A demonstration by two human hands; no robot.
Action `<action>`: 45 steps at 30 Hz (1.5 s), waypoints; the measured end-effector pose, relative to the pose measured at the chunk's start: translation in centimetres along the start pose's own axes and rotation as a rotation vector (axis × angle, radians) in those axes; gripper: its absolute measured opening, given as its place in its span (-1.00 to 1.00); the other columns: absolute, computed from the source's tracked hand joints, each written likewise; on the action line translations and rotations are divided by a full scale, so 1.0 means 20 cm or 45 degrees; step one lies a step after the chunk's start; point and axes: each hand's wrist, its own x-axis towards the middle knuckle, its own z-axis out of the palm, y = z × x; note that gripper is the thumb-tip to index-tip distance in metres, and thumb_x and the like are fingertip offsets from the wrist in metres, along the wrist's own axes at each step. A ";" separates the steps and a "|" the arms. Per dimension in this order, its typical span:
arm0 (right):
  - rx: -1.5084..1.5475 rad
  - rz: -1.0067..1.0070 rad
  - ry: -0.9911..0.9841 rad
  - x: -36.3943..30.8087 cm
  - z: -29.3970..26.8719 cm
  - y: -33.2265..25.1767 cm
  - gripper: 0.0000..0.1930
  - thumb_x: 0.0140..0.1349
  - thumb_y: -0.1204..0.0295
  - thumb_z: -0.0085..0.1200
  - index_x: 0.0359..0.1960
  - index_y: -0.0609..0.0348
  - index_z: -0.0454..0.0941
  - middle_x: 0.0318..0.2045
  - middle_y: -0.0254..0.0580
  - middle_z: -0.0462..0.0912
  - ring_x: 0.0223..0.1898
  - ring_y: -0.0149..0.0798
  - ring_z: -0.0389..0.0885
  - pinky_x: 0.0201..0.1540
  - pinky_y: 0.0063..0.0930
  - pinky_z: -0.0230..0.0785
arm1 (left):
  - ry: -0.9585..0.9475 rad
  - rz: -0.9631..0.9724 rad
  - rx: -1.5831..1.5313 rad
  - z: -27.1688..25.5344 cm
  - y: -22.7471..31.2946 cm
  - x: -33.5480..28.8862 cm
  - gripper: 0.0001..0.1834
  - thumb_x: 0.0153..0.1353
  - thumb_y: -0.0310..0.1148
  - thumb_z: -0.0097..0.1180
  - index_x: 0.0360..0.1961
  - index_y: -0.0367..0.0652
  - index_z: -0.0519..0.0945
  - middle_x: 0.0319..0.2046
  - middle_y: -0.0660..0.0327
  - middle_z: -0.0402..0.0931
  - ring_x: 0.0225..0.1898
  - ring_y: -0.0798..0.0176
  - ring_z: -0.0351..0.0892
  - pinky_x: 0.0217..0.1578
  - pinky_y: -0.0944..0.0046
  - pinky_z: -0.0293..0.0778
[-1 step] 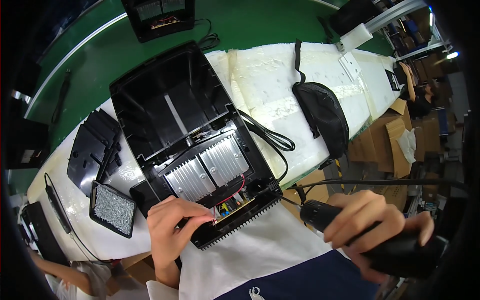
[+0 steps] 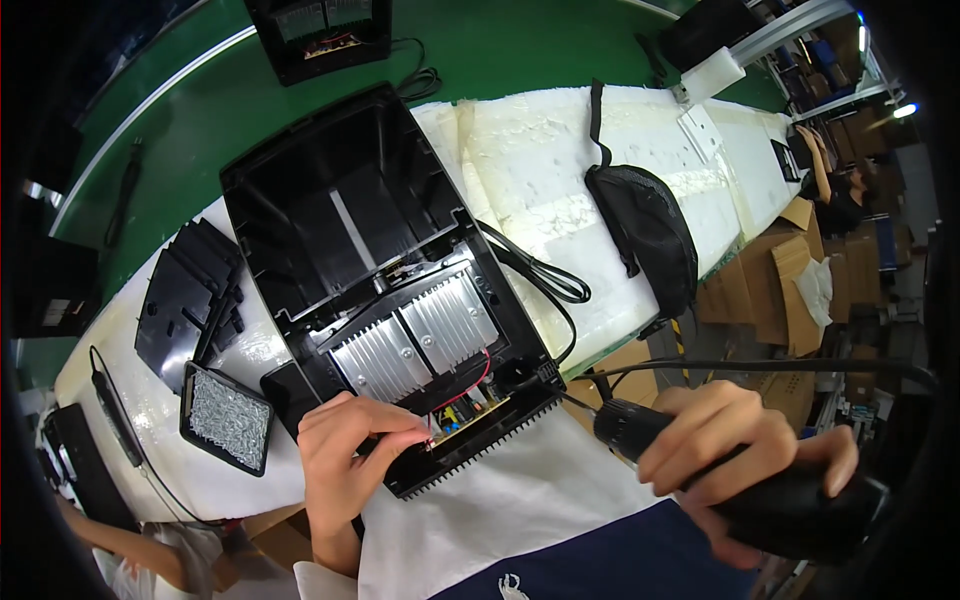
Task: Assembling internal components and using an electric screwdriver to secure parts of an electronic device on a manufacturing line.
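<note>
A black plastic housing (image 2: 335, 190) lies opened in front of me, with finned silver heat sinks (image 2: 415, 340) in its lower half. Beside them, near the vented edge, is a small circuit board (image 2: 462, 415) with red wires. My left hand (image 2: 350, 450) pinches at the board's left end, on what looks like a thin red wire; the fingertips hide its end. In my right hand (image 2: 725, 450) is a black corded electric screwdriver (image 2: 630, 430). Its thin bit points left, close to the housing's lower right corner; whether it touches cannot be made out.
A black tray of screws (image 2: 228, 420) stands left of the housing, below dark plastic panels (image 2: 190, 300). A coiled black cable (image 2: 545, 275) and black pouch (image 2: 650, 235) lie on the white foam (image 2: 530, 150). Another housing (image 2: 320, 40) sits beyond. Other people work at both sides.
My right hand and the screwdriver have shifted slightly left, toward the housing. The left hand stays almost in place.
</note>
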 end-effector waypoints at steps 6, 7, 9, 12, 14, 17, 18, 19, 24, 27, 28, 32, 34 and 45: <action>0.012 0.077 -0.083 -0.08 0.01 0.03 -0.21 0.15 0.28 0.33 0.22 0.00 -0.06 -0.55 -0.07 0.51 -0.80 -0.17 0.51 -0.77 -0.33 0.55 | 0.057 -0.007 0.046 0.02 -0.01 -0.02 -0.82 -0.03 -0.44 0.40 -0.51 -0.17 0.58 -0.55 0.31 0.65 -0.61 0.35 0.55 -0.54 0.43 0.27; -0.012 0.058 -0.041 -0.10 0.02 0.04 -0.20 0.15 0.28 0.33 0.22 -0.01 -0.07 -0.56 -0.07 0.51 -0.80 -0.18 0.52 -0.76 -0.33 0.55 | 0.059 -0.032 0.055 0.03 -0.01 -0.02 -0.81 -0.04 -0.42 0.41 -0.52 -0.16 0.57 -0.56 0.32 0.65 -0.63 0.37 0.52 -0.55 0.44 0.25; -0.038 0.040 0.003 -0.11 0.02 0.05 -0.19 0.14 0.27 0.33 0.23 -0.01 -0.07 -0.57 -0.08 0.50 -0.79 -0.18 0.52 -0.75 -0.33 0.54 | 0.063 -0.029 0.068 0.04 -0.02 -0.02 -0.79 -0.05 -0.41 0.42 -0.52 -0.16 0.57 -0.58 0.33 0.63 -0.65 0.38 0.48 -0.56 0.44 0.24; 0.017 0.124 -0.082 -0.12 0.01 0.06 -0.17 0.14 0.25 0.34 0.24 -0.01 -0.08 -0.57 -0.09 0.50 -0.77 -0.19 0.52 -0.74 -0.35 0.54 | 0.071 -0.088 0.120 0.04 -0.01 -0.04 -0.76 -0.08 -0.40 0.44 -0.54 -0.20 0.55 -0.61 0.30 0.59 -0.65 0.37 0.45 -0.57 0.43 0.24; -0.012 0.115 -0.086 -0.13 0.01 0.06 -0.16 0.13 0.22 0.34 0.26 -0.03 -0.08 -0.55 -0.10 0.51 -0.76 -0.21 0.53 -0.74 -0.38 0.53 | 0.059 -0.144 0.146 0.04 0.00 -0.04 -0.73 -0.10 -0.41 0.45 -0.56 -0.24 0.53 -0.62 0.25 0.58 -0.62 0.36 0.47 -0.57 0.43 0.26; 0.018 0.142 -0.073 -0.13 -0.03 0.06 -0.15 0.13 0.20 0.34 0.26 -0.05 -0.08 -0.57 -0.12 0.51 -0.77 -0.22 0.53 -0.74 -0.38 0.54 | 0.068 -0.116 0.165 0.04 -0.01 -0.04 -0.74 -0.11 -0.43 0.46 -0.55 -0.26 0.54 -0.61 0.25 0.57 -0.63 0.38 0.42 -0.60 0.44 0.22; 0.021 0.143 -0.071 -0.14 -0.02 0.06 -0.15 0.13 0.20 0.34 0.26 -0.05 -0.08 -0.57 -0.12 0.51 -0.77 -0.22 0.53 -0.74 -0.38 0.54 | 0.061 -0.110 0.180 0.04 -0.01 -0.04 -0.74 -0.11 -0.44 0.46 -0.55 -0.26 0.55 -0.61 0.25 0.57 -0.63 0.38 0.42 -0.60 0.43 0.21; 0.077 0.176 -0.017 -0.14 -0.01 0.04 -0.18 0.09 0.31 0.37 0.23 -0.07 -0.03 -0.47 0.01 0.51 -0.72 -0.13 0.51 -0.72 -0.33 0.46 | 0.054 -0.102 0.195 0.04 0.00 -0.04 -0.74 -0.12 -0.44 0.46 -0.55 -0.26 0.55 -0.61 0.25 0.57 -0.63 0.39 0.41 -0.61 0.43 0.21; 0.172 0.203 0.044 -0.14 -0.01 0.05 -0.18 0.01 0.45 0.43 0.19 -0.09 0.04 -0.38 0.13 0.51 -0.68 -0.05 0.47 -0.72 -0.30 0.35 | 0.066 -0.122 0.205 0.05 0.00 -0.05 -0.75 -0.12 -0.46 0.46 -0.55 -0.26 0.55 -0.61 0.26 0.56 -0.63 0.40 0.40 -0.61 0.44 0.20; 0.245 0.225 0.018 -0.15 -0.02 0.05 -0.15 -0.04 0.48 0.45 0.18 -0.08 0.05 -0.40 0.12 0.50 -0.69 -0.05 0.46 -0.73 -0.30 0.30 | 0.073 -0.109 0.199 0.05 0.00 -0.04 -0.75 -0.12 -0.47 0.45 -0.55 -0.26 0.55 -0.61 0.26 0.56 -0.64 0.41 0.40 -0.61 0.44 0.19; 0.239 0.231 0.025 -0.15 -0.02 0.05 -0.15 -0.06 0.48 0.47 0.17 -0.07 0.06 -0.41 0.12 0.50 -0.69 -0.05 0.45 -0.73 -0.31 0.29 | 0.075 -0.100 0.198 0.05 0.00 -0.04 -0.75 -0.11 -0.48 0.45 -0.54 -0.26 0.55 -0.61 0.26 0.56 -0.64 0.41 0.40 -0.62 0.44 0.20; 0.102 0.277 -0.148 -0.13 -0.06 0.08 -0.19 0.13 0.15 0.34 0.21 -0.03 -0.04 -0.56 -0.08 0.54 -0.75 -0.19 0.55 -0.72 -0.36 0.55 | 0.077 -0.111 0.196 0.05 -0.01 -0.05 -0.76 -0.11 -0.49 0.44 -0.54 -0.26 0.54 -0.61 0.25 0.56 -0.64 0.41 0.40 -0.61 0.44 0.21; 0.127 0.282 -0.163 -0.13 -0.07 0.08 -0.23 0.15 0.15 0.32 0.18 -0.02 -0.02 -0.56 -0.09 0.54 -0.74 -0.19 0.56 -0.71 -0.36 0.55 | 0.087 -0.096 0.180 0.06 -0.01 -0.05 -0.76 -0.11 -0.49 0.44 -0.53 -0.26 0.55 -0.60 0.24 0.57 -0.64 0.41 0.41 -0.60 0.45 0.24; 0.306 0.230 -0.256 -0.13 -0.07 0.14 -0.33 0.17 0.16 0.31 0.08 0.03 0.06 -0.60 -0.14 0.51 -0.73 -0.19 0.56 -0.68 -0.33 0.55 | 0.229 -0.060 -0.153 0.05 -0.03 -0.07 -0.85 0.06 -0.61 0.30 -0.46 -0.40 0.53 -0.50 0.02 0.59 -0.62 0.30 0.57 -0.63 0.43 0.49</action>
